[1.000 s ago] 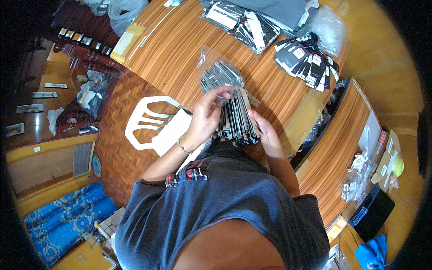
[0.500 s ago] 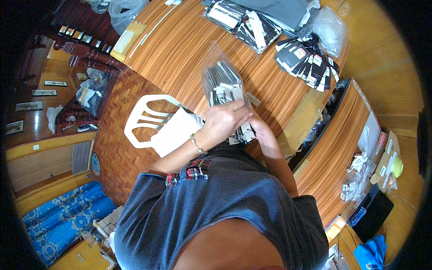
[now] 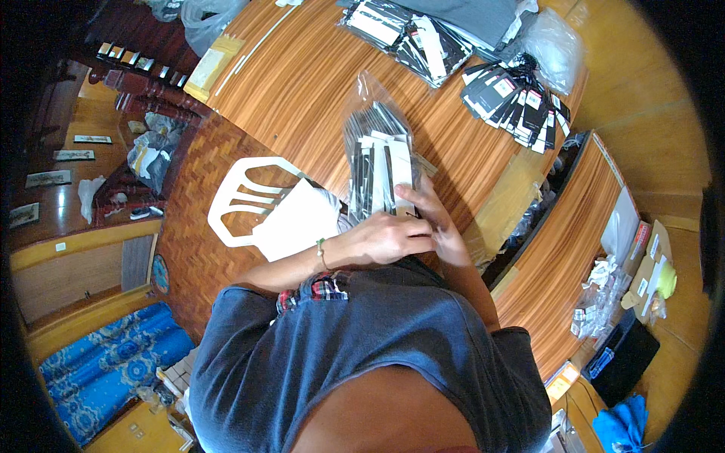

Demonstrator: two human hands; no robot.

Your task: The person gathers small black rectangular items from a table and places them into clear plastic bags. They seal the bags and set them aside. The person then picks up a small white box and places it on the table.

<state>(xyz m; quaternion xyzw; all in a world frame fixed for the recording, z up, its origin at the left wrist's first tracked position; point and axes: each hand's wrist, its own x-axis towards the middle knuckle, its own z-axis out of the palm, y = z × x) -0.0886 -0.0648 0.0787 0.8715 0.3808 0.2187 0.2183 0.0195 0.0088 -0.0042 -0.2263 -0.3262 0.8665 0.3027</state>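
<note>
A clear plastic bag (image 3: 362, 98) packed with black and white hang tags (image 3: 377, 170) is held up in front of my body, over the near edge of the table. My right hand (image 3: 430, 211) grips its right side, with fingertips lying on the tags' white faces. At the bag's near end, the fingers of my left hand (image 3: 399, 238) are curled closed, just below the right hand's fingers. The left hand covers the bag's lower end, so what exactly it pinches there is partly hidden.
Farther back on the wooden table (image 3: 302, 90) lie a bagged stack of tags (image 3: 430, 53), a fanned bunch of tags (image 3: 510, 106) and a crumpled clear bag (image 3: 555, 49). A white plastic chair (image 3: 242, 189) stands to the left. At right is another wood-grain surface (image 3: 544, 279) with small packets (image 3: 600, 302).
My left hand has slid down toward me, from across the bag's middle to its near end. The tags now show more of their faces, and my right hand has shifted up along the side.
</note>
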